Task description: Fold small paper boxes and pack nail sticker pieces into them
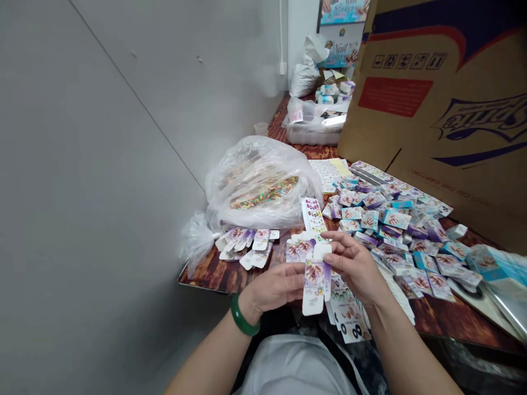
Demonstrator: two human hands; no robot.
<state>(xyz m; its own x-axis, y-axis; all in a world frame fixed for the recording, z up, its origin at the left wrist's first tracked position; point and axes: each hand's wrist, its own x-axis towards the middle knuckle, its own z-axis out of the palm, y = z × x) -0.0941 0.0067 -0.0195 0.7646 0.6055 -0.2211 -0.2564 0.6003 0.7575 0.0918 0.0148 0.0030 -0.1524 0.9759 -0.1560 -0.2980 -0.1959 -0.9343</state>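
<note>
Between my two hands is a small purple-and-white printed carton [314,278], upright, with white end flaps at top and bottom. My left hand [280,285], with a green bangle [244,317] on the wrist, grips the carton by its left side. The fingers of my right hand [354,264] are closed on its upper right edge, by the top flap. Behind it lie more flat cartons [300,248] of the same print. Below my right hand, printed nail sticker sheets [349,315] overlap at the table edge.
A clear plastic bag [263,181] with glittery contents stands against the wall. Flattened cartons [257,244] lie before it. Folded small boxes [387,219] are heaped at right, beside a large cardboard box [436,120]. A plastic tub [315,129] is farther back on the wood-patterned table [222,271].
</note>
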